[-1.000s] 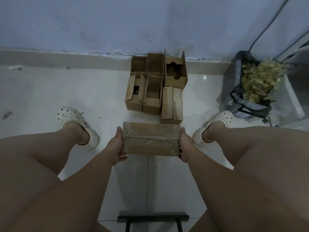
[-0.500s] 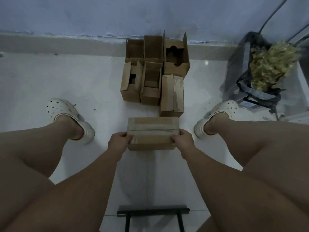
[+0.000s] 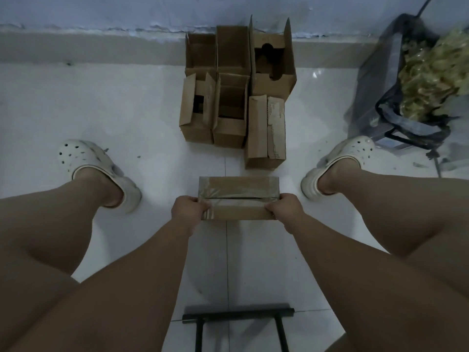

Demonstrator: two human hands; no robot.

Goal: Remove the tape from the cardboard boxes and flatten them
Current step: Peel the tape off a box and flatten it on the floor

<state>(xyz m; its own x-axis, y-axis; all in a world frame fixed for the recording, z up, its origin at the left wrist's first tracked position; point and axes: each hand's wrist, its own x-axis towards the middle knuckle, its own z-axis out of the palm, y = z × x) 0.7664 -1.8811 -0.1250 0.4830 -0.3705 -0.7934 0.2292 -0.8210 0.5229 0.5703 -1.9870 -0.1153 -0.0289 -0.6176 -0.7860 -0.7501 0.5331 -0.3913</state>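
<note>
A brown taped cardboard box (image 3: 238, 196) lies crosswise on the white tiled floor between my feet. Clear tape covers its top, and a dark seam runs along the middle. My left hand (image 3: 189, 208) grips the box's left end with curled fingers over the top edge. My right hand (image 3: 285, 207) grips the right end the same way. Beyond it stand several other cardboard boxes (image 3: 236, 97) in a cluster by the wall, most with open flaps; the closest one (image 3: 265, 132) has closed flaps with torn tape remnants.
A dark crate with a black bag of crumpled yellowish tape (image 3: 431, 72) sits at the right by the wall. My feet in white clogs (image 3: 96, 168) (image 3: 337, 166) flank the box. A black metal stool frame (image 3: 238, 323) stands below my arms.
My hands shifted from flat against the box's ends to curled over its top edges. The box went down to the floor and the view tilted downward.
</note>
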